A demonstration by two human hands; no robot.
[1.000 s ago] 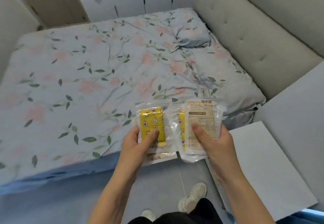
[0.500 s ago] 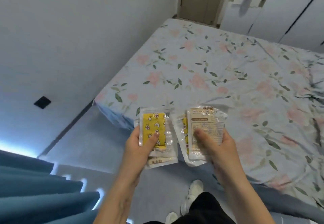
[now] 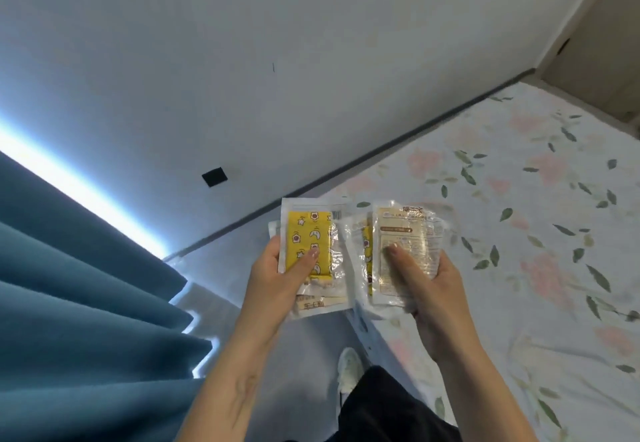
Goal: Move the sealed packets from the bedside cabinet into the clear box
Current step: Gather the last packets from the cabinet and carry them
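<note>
Curtain [image 3: 86,303] and bare wall fill my view now instead of the bed [image 3: 519,234], so I'm mid-turn hunting the clear box, which isn't visible yet, left hand [image 3: 277,279] pinching the yellow packets [image 3: 308,244], right hand [image 3: 429,289] gripping the beige packets [image 3: 405,234].

Yellow-print sealed packets [image 3: 309,241] upright, fanned; beige-label packets [image 3: 405,247] just beside, right, upright.

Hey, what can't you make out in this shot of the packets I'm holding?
Head view:
- Packet count in the left hand stack: overlapping hides it.
- Printed text on the right hand top packet: blurred, too small.
- Clear box and bedside cabinet: out of frame.
</note>
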